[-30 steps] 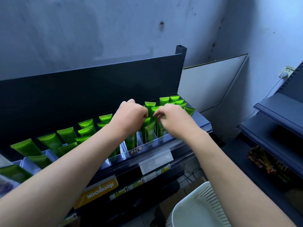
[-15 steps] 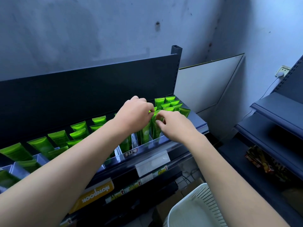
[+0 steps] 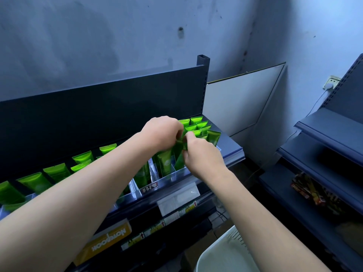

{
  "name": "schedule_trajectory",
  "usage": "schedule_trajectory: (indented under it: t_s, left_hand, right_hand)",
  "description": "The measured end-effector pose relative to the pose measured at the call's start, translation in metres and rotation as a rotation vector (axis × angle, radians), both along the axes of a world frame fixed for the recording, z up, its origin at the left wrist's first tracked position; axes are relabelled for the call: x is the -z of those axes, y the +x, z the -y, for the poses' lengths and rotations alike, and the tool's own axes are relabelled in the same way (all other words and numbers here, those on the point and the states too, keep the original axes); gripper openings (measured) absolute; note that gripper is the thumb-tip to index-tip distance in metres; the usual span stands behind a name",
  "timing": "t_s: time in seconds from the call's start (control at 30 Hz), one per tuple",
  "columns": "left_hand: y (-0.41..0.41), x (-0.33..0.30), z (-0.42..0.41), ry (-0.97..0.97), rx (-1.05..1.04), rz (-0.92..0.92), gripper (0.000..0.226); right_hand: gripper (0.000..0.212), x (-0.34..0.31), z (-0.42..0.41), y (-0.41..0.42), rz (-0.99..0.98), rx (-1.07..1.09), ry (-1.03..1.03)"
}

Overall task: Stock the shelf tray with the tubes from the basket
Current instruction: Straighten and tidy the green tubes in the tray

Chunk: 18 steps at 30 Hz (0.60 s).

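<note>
Centre of frame: left hand (image 3: pixel 163 132) and right hand (image 3: pixel 202 154) both pinch glossy green plastic tube (image 3: pixel 179 152), tilted, likely steering it between dividers of clear plastic shelf tray (image 3: pixel 176 174). White slatted basket (image 3: pixel 225 256) lower right, contents hidden.

Left bare forearm: extends from lower left up toward centre, wrist straight. Left hand (image 3: pixel 161 132): knuckles up, fingers curled downward, pinching the top of a glossy green plastic tube (image 3: pixel 179 152). Right bare forearm: rises from lower right. Right hand (image 3: pixel 202 157): back toward camera, fingers curled on the same tube, touching the left hand's fingertips.
</note>
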<state>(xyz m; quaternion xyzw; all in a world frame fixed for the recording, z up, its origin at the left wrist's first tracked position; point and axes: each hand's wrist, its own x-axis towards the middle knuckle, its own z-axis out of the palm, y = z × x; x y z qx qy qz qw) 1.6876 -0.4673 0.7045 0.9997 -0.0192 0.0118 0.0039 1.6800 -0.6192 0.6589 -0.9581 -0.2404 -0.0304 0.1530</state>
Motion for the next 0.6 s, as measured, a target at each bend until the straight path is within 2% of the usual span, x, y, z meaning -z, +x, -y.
schedule_trajectory:
  t_s: [0.07,0.17,0.27,0.43,0.53,0.6]
  left_hand:
    - [0.001,0.000,-0.002,0.037,0.015,0.003,0.024]
    - [0.002,0.002,-0.005,0.062,0.061,-0.002,0.018]
    - [0.000,0.005,-0.005,0.062,0.087,-0.005,0.009]
    - [-0.002,0.011,-0.009,0.017,0.071,0.008,0.019]
    - [-0.001,0.012,-0.012,-0.068,0.063,-0.013,0.011]
    - [-0.001,0.014,-0.012,-0.115,0.039,-0.021,0.024]
  right_hand:
    - [0.031,0.001,0.003,0.001,-0.003,0.007,0.037]
    - [0.020,0.004,0.005,0.003,0.005,-0.012,0.075]
    - [0.019,0.007,0.005,0.006,-0.026,-0.008,0.122]
    - [0.022,0.012,0.008,0.012,-0.042,-0.048,0.154]
    - [0.024,0.014,0.009,0.013,-0.026,-0.062,0.183]
    - [0.023,0.014,0.009,0.014,0.002,-0.066,0.173]
